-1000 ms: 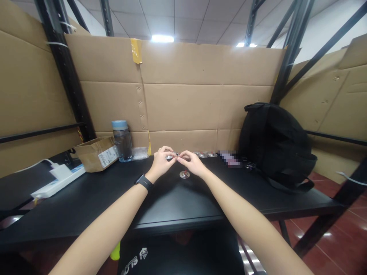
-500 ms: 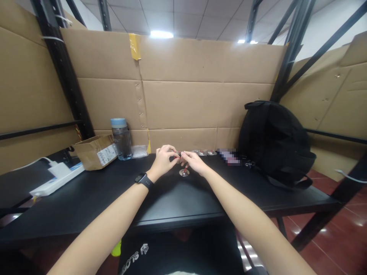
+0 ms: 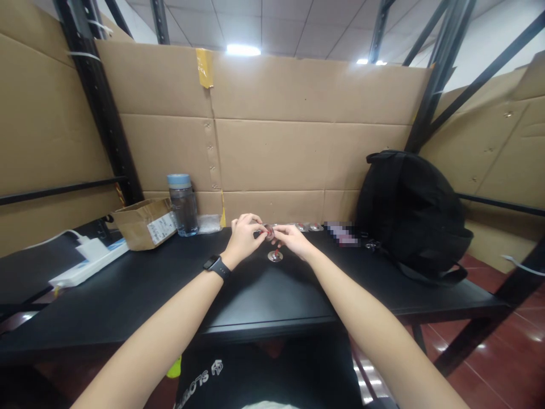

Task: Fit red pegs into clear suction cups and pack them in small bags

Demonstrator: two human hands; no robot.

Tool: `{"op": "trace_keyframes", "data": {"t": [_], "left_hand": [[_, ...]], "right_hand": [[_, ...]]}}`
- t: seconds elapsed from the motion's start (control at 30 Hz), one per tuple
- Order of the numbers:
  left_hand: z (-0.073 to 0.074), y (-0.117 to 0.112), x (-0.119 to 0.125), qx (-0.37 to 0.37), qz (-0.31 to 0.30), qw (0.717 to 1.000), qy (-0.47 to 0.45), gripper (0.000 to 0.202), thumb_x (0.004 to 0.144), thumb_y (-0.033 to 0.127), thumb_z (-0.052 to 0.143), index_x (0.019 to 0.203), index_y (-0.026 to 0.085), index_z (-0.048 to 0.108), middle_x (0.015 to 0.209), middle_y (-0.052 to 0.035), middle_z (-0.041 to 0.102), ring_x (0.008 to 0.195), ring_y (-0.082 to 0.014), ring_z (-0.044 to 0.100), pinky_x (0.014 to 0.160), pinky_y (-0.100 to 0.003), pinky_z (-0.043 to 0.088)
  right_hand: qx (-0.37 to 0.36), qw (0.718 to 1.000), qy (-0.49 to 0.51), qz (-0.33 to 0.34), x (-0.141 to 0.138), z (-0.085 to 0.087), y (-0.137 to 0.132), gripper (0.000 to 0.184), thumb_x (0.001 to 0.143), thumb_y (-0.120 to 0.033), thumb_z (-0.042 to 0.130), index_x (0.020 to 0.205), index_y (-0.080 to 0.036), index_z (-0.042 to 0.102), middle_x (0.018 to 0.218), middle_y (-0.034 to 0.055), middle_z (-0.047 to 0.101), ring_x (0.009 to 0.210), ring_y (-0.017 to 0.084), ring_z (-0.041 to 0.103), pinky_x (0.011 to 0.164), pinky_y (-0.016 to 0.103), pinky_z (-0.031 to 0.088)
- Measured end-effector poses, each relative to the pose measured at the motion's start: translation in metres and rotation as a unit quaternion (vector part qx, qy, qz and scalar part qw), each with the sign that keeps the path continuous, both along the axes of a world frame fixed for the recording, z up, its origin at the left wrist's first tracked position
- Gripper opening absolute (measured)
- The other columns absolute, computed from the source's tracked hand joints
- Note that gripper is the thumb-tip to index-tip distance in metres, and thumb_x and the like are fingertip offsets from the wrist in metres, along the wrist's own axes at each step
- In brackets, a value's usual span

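Note:
My left hand [image 3: 243, 237] and my right hand [image 3: 293, 240] meet above the black table [image 3: 128, 295], fingertips pinched together on a small shiny round part with a bit of red [image 3: 269, 231]. Directly below them a similar small silver disc [image 3: 275, 257] lies on the table. A black watch sits on my left wrist. Several more small shiny pieces [image 3: 309, 227] lie in a row by the cardboard wall behind my hands.
A water bottle with a blue lid [image 3: 183, 204] and an open cardboard box [image 3: 145, 222] stand at the back left. A white power strip [image 3: 85, 262] lies further left. A black backpack [image 3: 415, 213] fills the back right. Cardboard walls surround the table.
Both hands stayed together at the same spot. The pinched part has turned slightly and a red bit shows beneath it now. The camera shifted a little.

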State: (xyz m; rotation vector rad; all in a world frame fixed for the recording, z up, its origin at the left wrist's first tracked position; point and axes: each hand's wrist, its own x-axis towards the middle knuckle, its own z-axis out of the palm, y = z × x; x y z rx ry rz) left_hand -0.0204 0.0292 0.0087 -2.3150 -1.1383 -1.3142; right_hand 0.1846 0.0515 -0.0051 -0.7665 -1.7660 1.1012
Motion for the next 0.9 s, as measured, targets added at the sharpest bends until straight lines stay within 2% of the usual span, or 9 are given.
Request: {"op": "trace_keyframes", "data": {"t": [0.17, 0.33, 0.53, 0.63, 0.77, 0.9], "left_hand": [[-0.0016, 0.0010, -0.0001, -0.004, -0.004, 1.000, 0.007, 0.010, 0.087, 0.030, 0.072, 0.080, 0.026, 0.078, 0.108, -0.0048, 0.069, 0.112, -0.0253, 0.055, 0.094, -0.043, 0.034], [-0.0033, 0.0005, 0.0023, -0.004, -0.013, 1.000, 0.017, 0.006, 0.085, 0.025, 0.072, 0.081, 0.025, 0.077, 0.109, -0.0035, 0.069, 0.113, -0.0246, 0.056, 0.095, -0.042, 0.035], [-0.0005, -0.0025, 0.0043, -0.032, -0.027, 0.999, -0.017, 0.008, 0.087, 0.028, 0.071, 0.082, 0.026, 0.077, 0.106, -0.0039, 0.069, 0.108, -0.0232, 0.058, 0.095, -0.041, 0.039], [0.0020, -0.0027, 0.0047, -0.053, -0.045, 0.996, -0.047, 0.012, 0.089, 0.031, 0.068, 0.085, 0.024, 0.076, 0.105, -0.0046, 0.069, 0.106, -0.0226, 0.060, 0.095, -0.039, 0.043], [0.0027, 0.0004, 0.0018, -0.100, -0.068, 0.988, -0.096, 0.023, 0.098, 0.035, 0.054, 0.099, 0.024, 0.074, 0.106, -0.0047, 0.070, 0.104, -0.0206, 0.063, 0.096, -0.036, 0.046], [-0.0035, 0.0053, -0.0038, -0.167, -0.111, 0.980, 0.010, 0.023, 0.093, 0.044, 0.061, 0.095, 0.027, 0.077, 0.108, -0.0029, 0.074, 0.107, -0.0221, 0.064, 0.099, -0.036, 0.046]], "right_hand": [[0.017, 0.999, -0.014, -0.038, 0.0006, -0.0066, 0.0027, 0.034, 0.081, -0.042, 0.076, 0.103, -0.015, 0.077, 0.089, 0.0083, 0.077, 0.070, 0.015, 0.067, 0.058, 0.023, 0.049], [0.034, 0.999, -0.007, -0.040, -0.0001, -0.0081, 0.0020, 0.040, 0.076, -0.045, 0.081, 0.100, -0.014, 0.079, 0.085, 0.0085, 0.077, 0.068, 0.016, 0.066, 0.064, 0.027, 0.051], [0.061, 0.996, -0.024, -0.064, 0.0014, -0.0059, 0.0023, 0.036, 0.079, -0.046, 0.076, 0.094, -0.013, 0.078, 0.083, 0.0077, 0.076, 0.068, 0.016, 0.063, 0.065, 0.028, 0.050], [0.092, 0.990, -0.050, -0.092, 0.0002, -0.0037, 0.0021, 0.028, 0.083, -0.041, 0.072, 0.092, -0.016, 0.076, 0.087, 0.0059, 0.074, 0.076, 0.018, 0.064, 0.073, 0.031, 0.052], [0.194, 0.966, -0.126, -0.116, -0.0028, 0.0003, -0.0007, 0.011, 0.086, -0.028, 0.067, 0.084, -0.018, 0.073, 0.100, 0.0062, 0.070, 0.094, 0.020, 0.063, 0.093, 0.036, 0.048], [0.246, 0.949, -0.168, -0.108, -0.0026, 0.0010, -0.0016, 0.007, 0.088, -0.021, 0.066, 0.083, -0.019, 0.071, 0.104, 0.0071, 0.065, 0.100, 0.020, 0.061, 0.097, 0.038, 0.046]]}}
